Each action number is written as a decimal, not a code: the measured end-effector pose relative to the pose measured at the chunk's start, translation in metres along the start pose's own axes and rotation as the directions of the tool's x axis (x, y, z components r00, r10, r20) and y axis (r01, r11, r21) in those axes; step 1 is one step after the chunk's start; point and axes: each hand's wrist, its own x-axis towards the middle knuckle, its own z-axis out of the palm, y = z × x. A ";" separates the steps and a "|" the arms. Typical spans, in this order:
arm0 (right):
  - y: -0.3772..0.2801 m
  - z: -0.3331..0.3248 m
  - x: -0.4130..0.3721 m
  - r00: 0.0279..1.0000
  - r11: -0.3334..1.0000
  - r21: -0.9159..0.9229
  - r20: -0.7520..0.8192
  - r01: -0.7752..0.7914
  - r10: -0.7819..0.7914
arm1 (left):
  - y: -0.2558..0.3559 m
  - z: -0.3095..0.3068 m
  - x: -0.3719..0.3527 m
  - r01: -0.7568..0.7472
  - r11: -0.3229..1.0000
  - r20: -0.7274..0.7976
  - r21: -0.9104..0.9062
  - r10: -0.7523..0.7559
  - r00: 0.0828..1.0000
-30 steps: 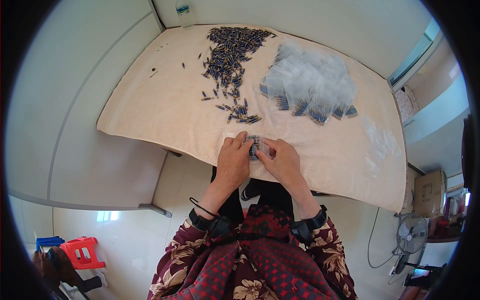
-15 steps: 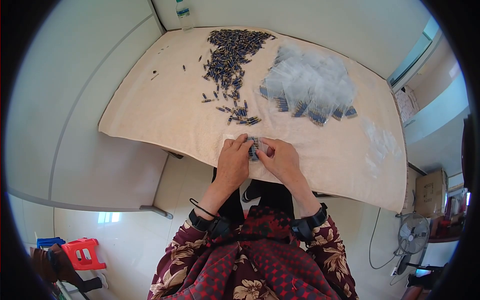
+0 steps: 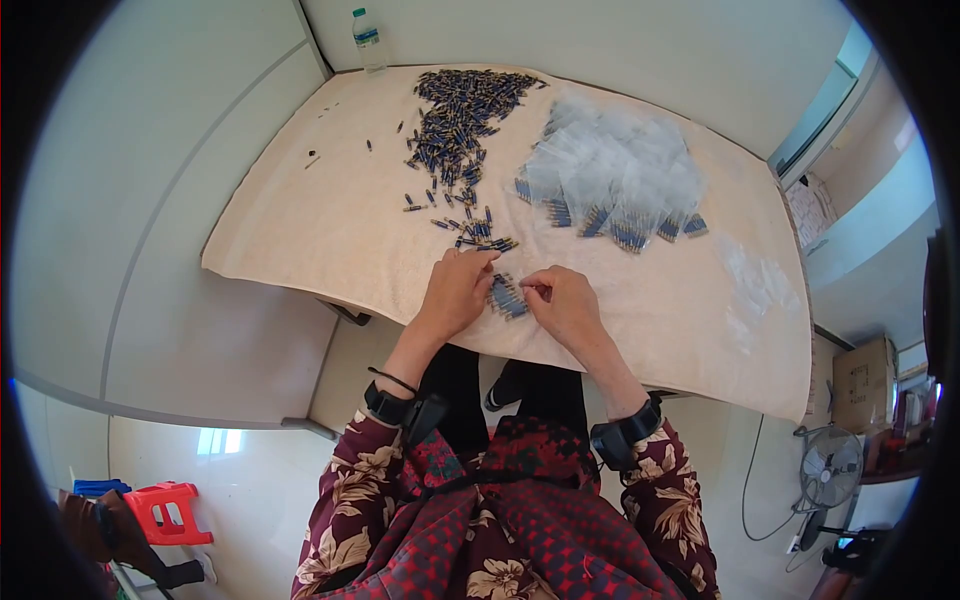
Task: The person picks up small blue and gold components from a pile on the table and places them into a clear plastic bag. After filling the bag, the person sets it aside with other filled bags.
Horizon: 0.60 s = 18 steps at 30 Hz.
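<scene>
A small clear zip bag [image 3: 508, 297] lies near the front edge of the cloth, with a row of small dark-blue pieces with gold ends inside. My right hand [image 3: 563, 303] is closed in a pinch at the bag's right edge. Above the bag's upper left, my left hand [image 3: 459, 292] has its fingers stretched toward several loose blue-and-gold pieces [image 3: 484, 241]. Its fingertips are at the nearest ones, and whether they touch is too small to tell. The pieces trail back into a large heap [image 3: 455, 125] of the same kind.
Filled clear bags [image 3: 618, 175] are piled at the back right. Flat clear bags [image 3: 760, 285] lie at the right edge of the pale cloth [image 3: 310, 215]. A plastic bottle [image 3: 368, 42] stands at the back. A fan [image 3: 831, 468] and carton [image 3: 865, 385] are on the right.
My left hand has moved off the bag, up and to the left toward the loose pieces. My right hand has stayed at the bag, which is now more exposed. The view has shifted slightly.
</scene>
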 end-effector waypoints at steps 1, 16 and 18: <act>-0.002 -0.003 0.003 1.000 0.999 -0.037 -0.001 0.022 -0.022 | -0.003 0.000 0.002 0.051 0.997 0.032 -0.050 -0.050 0.998; -0.006 0.001 0.028 0.973 0.967 0.136 0.046 0.217 -0.225 | -0.020 -0.013 0.015 0.479 0.805 0.379 -0.349 -0.347 0.858; -0.010 -0.001 0.028 0.982 0.969 0.177 0.054 0.170 -0.182 | -0.022 -0.012 0.018 0.471 0.832 0.413 -0.294 -0.334 0.847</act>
